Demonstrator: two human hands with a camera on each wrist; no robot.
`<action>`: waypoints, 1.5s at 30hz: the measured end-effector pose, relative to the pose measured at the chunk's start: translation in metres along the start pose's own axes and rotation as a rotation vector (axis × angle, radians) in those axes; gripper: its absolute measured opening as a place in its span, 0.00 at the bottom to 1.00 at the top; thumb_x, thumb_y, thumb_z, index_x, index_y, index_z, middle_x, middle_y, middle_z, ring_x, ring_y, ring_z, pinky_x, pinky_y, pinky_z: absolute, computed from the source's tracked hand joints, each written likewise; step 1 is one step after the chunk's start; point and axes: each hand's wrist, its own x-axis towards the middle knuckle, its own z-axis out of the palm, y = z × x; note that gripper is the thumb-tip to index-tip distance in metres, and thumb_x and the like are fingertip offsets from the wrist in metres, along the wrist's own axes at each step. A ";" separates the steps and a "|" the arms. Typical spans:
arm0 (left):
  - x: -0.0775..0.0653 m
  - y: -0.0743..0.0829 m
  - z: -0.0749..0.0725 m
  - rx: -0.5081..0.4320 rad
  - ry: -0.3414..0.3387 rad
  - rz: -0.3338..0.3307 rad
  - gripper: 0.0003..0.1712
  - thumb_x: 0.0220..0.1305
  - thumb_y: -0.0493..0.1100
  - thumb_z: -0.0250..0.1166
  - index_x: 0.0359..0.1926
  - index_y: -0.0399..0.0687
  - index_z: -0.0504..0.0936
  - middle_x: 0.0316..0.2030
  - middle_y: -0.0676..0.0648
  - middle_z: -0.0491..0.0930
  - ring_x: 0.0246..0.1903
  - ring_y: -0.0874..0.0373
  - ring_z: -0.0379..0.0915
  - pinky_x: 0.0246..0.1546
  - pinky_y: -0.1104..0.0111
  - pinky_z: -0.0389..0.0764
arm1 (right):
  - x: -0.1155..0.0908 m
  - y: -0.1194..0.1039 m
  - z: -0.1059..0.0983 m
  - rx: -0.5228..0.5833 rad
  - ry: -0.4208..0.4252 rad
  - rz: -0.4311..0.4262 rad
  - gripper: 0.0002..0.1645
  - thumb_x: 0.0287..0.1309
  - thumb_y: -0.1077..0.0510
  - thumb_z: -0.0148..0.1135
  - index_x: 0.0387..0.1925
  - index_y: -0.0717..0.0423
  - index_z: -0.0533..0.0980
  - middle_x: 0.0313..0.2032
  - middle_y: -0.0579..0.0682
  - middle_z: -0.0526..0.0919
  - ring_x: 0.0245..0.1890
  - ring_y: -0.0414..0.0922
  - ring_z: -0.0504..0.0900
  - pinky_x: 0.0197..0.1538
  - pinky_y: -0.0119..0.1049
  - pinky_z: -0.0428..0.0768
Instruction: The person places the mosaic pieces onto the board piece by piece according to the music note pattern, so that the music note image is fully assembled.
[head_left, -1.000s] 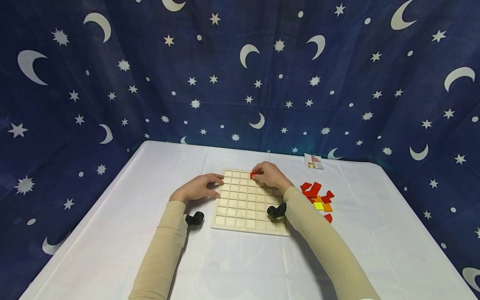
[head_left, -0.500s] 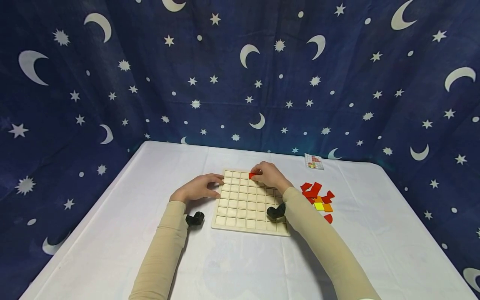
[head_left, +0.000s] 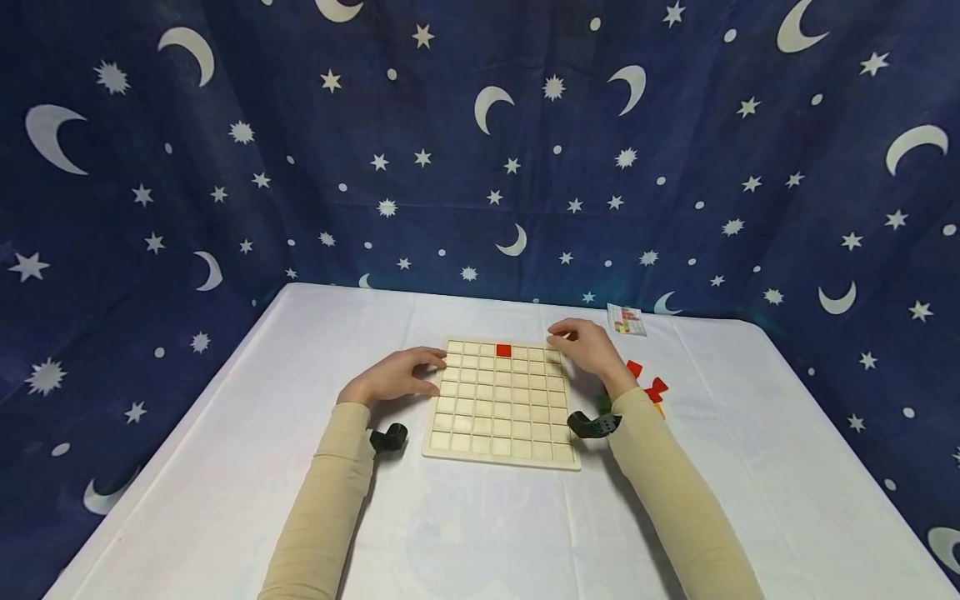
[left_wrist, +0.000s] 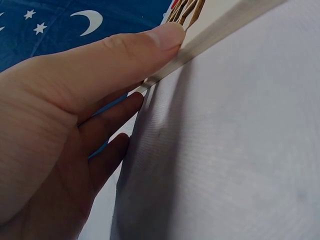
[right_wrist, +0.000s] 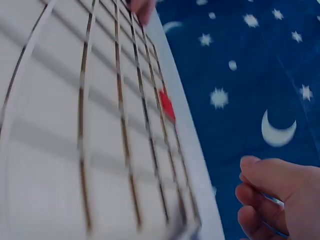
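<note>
Grid board (head_left: 492,404) lies flat on the white-covered table (head_left: 465,533), between the two hands. It appears to be wood: judge it stiff, fairly light and apt to slide on smooth cloth. Take hold at the outer rim, fingers on opposite edges, and keep it level; a tilt may shift any piece resting on it.

Left hand (head_left: 397,375) is at the left edge of the board, fingers spread and relaxed, grasping nothing. Firm contact with the rim cannot be confirmed.

Right hand (head_left: 588,344) is at the far right corner. Its fingers are loosely bent, and no piece shows between thumb and fingertips.

Printed card (head_left: 626,320) lies beyond the right hand; it is likely thin and flexible.

Loose pieces (head_left: 657,389), mostly red, lie right of the board, partly hidden by the right arm. Treat them as light and rigid; pinch by opposite edges.

Red square tile (head_left: 504,351) occupies one cell in the far row, near its middle. Expect a hard, smooth, possibly slippery face. Grip its side edges between thumb and index finger. Seating depth cannot be determined.
</note>
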 end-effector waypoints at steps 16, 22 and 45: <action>0.003 -0.003 0.002 0.009 -0.001 0.000 0.28 0.57 0.44 0.73 0.58 0.42 0.78 0.68 0.44 0.67 0.70 0.47 0.57 0.70 0.54 0.60 | -0.021 0.065 -0.044 -0.012 0.015 0.231 0.24 0.66 0.48 0.60 0.57 0.58 0.77 0.51 0.61 0.78 0.45 0.54 0.73 0.44 0.40 0.77; 0.003 -0.002 0.002 0.002 -0.001 -0.006 0.28 0.57 0.43 0.73 0.58 0.42 0.79 0.68 0.44 0.67 0.70 0.47 0.57 0.70 0.55 0.59 | -0.035 0.086 -0.062 -0.075 -0.060 0.283 0.25 0.66 0.50 0.60 0.58 0.59 0.75 0.51 0.62 0.77 0.42 0.54 0.73 0.39 0.35 0.80; 0.002 -0.005 0.002 0.006 0.005 0.014 0.28 0.58 0.45 0.73 0.58 0.43 0.79 0.68 0.44 0.67 0.69 0.46 0.58 0.69 0.54 0.61 | -0.032 0.087 -0.055 -0.174 -0.180 0.180 0.23 0.63 0.54 0.64 0.56 0.62 0.76 0.49 0.60 0.80 0.45 0.54 0.76 0.58 0.54 0.77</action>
